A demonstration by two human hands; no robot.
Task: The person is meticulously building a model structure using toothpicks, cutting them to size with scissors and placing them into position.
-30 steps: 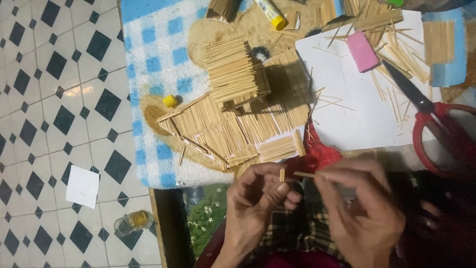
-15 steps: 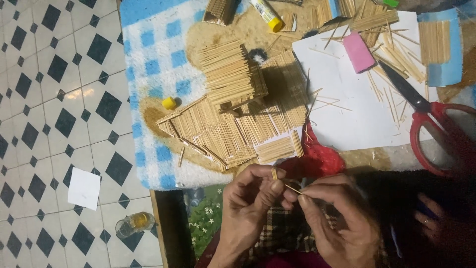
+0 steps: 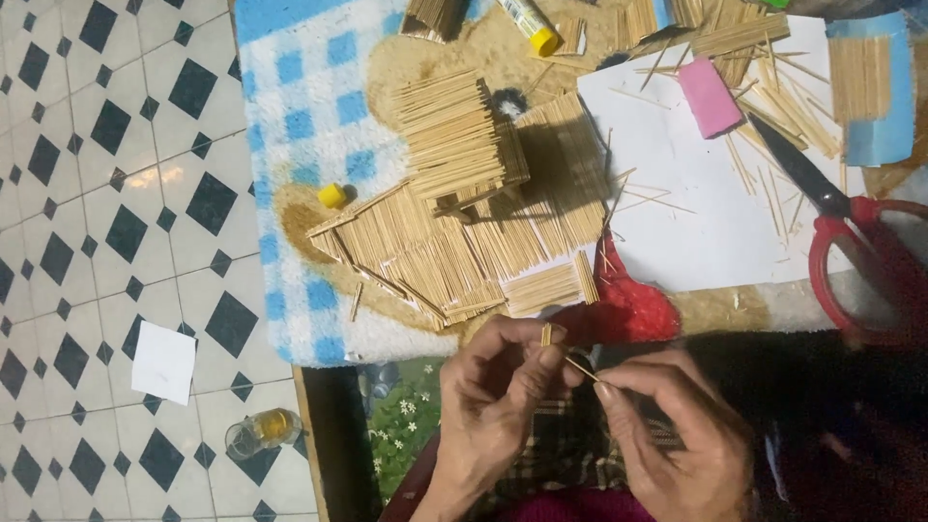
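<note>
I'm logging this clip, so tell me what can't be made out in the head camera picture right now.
- Glue tube: top cut off by the upper edge.
- Scissors: handles run into dark shadow at right.
- Thin stick between left hand and right hand: fingers hide its ends.
- Small jar on the floor: contents too small to tell.

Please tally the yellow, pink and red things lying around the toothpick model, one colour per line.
Yellow: 2, the loose cap and the glue stick's cap.
Pink: 1, the eraser-like block.
Red: 2, the scissors and the mesh bag.
Total: 5.
</note>
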